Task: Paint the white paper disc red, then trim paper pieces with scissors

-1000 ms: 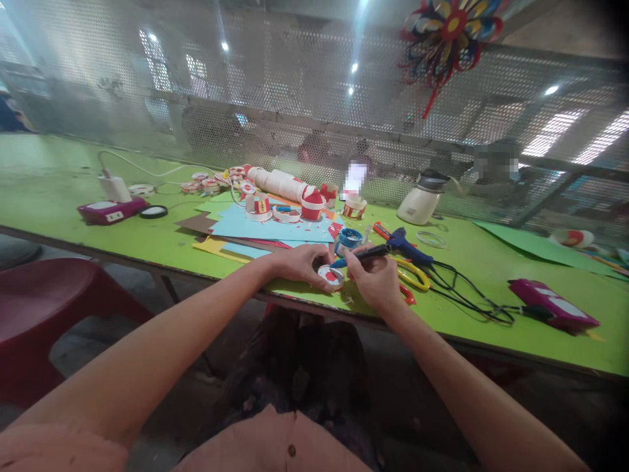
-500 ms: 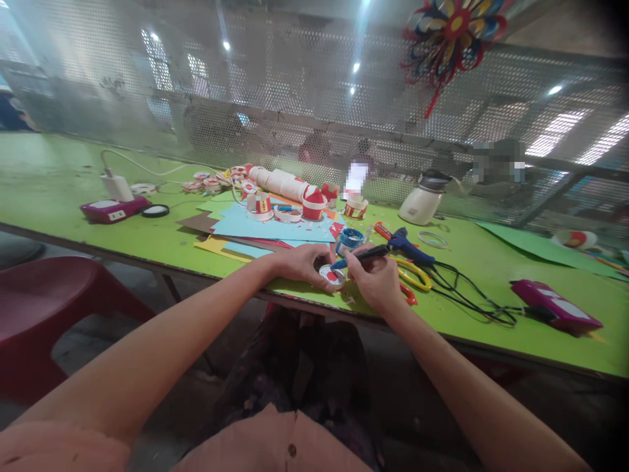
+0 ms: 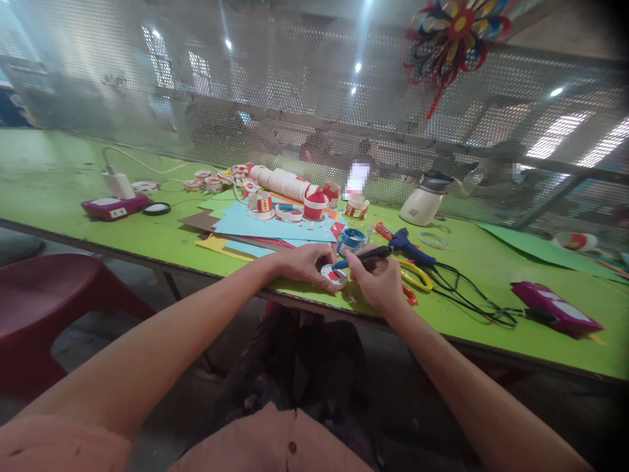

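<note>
Near the table's front edge, my left hand (image 3: 310,265) grips a small round white disc (image 3: 340,280) with a red patch in its middle. My right hand (image 3: 377,278) is closed around a dark brush-like tool (image 3: 377,254) with a blue front end. That blue end points down onto the disc's face; its exact tip is too small to make out. Just behind my hands stands a small blue jar (image 3: 352,237). Beside my right hand lie yellow-handled scissors (image 3: 415,275) and an orange-red handle (image 3: 409,295), partly hidden by the hand.
A blue glue gun (image 3: 410,248) with trailing cables lies to the right, near a purple power strip (image 3: 555,307). Coloured paper sheets (image 3: 275,226) bear red-and-white paper cups (image 3: 315,204). A white thermos (image 3: 423,200) stands at the back. A red stool (image 3: 54,288) is at left.
Both hands hold nearly the same pose, with the blue end still at the disc. The whole view has shifted very slightly.
</note>
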A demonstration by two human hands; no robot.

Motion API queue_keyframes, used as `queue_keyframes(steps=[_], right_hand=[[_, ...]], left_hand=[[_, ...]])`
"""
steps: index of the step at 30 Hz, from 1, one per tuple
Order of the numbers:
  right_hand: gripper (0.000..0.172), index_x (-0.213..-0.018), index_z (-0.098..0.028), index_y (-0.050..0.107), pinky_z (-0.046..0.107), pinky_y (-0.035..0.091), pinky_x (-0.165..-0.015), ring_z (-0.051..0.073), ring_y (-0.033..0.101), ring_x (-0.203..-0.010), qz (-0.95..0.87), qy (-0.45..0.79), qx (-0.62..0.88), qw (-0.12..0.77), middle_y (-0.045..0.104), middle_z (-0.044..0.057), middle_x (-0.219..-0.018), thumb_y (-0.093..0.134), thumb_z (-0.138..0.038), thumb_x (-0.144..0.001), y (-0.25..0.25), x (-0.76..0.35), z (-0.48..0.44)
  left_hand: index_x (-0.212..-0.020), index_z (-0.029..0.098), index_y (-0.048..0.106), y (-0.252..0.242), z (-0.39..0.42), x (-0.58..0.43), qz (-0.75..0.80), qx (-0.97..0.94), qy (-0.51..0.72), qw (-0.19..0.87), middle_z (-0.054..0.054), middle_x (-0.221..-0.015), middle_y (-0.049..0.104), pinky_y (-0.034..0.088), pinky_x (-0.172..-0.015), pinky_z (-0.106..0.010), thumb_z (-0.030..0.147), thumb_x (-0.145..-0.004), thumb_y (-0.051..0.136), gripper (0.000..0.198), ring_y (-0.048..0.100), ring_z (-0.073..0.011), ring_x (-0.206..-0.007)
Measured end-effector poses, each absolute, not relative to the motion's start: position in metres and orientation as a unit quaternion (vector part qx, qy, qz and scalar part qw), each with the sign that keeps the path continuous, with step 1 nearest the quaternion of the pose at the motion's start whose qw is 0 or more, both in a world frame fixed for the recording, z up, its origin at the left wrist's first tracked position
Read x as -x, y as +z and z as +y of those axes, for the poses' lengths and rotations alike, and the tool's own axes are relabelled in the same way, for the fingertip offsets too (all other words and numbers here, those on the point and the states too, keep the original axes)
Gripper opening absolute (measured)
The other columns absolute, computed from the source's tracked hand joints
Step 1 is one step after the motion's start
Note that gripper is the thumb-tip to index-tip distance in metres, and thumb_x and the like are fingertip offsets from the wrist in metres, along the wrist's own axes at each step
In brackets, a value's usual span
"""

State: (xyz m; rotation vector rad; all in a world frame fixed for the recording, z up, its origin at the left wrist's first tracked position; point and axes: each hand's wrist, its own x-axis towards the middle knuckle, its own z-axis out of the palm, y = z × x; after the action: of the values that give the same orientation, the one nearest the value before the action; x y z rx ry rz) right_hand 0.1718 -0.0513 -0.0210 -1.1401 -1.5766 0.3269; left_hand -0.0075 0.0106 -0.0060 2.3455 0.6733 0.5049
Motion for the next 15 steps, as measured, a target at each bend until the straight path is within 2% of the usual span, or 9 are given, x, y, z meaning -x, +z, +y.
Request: queue_keyframes(steps=[7, 15], right_hand=[[0.031, -0.065, -0.018, 0.052, 0.024, 0.037, -0.046, 0.010, 0.045, -0.045, -0.669, 0.175, 0.457, 0.560, 0.048, -0.004, -0.050, 0.063, -0.042, -0.081, -0.0255, -0.1729, -0.0492], [0.027, -0.067, -0.018, 0.053, 0.023, 0.038, -0.046, 0.010, 0.046, -0.045, -0.662, 0.185, 0.453, 0.568, 0.050, -0.004, -0.051, 0.064, -0.040, -0.080, -0.0226, -0.1707, -0.0519]], left_hand=[[-0.095, 0.016, 0.057, -0.0020, 0.0085, 0.0076, 0.241, -0.887, 0.179, 0.351, 0.000, -0.086, 0.056, 0.038, -0.071, -0.025, 0.043, -0.062, 0.077, 0.047, 0.050, -0.0152, -0.081], [-0.100, 0.018, 0.067, -0.0001, 0.0176, 0.0117, 0.189, -0.891, 0.169, 0.376, -0.003, -0.101, 0.059, 0.038, -0.089, -0.028, 0.038, -0.062, 0.078, 0.045, 0.052, -0.0205, -0.099]])
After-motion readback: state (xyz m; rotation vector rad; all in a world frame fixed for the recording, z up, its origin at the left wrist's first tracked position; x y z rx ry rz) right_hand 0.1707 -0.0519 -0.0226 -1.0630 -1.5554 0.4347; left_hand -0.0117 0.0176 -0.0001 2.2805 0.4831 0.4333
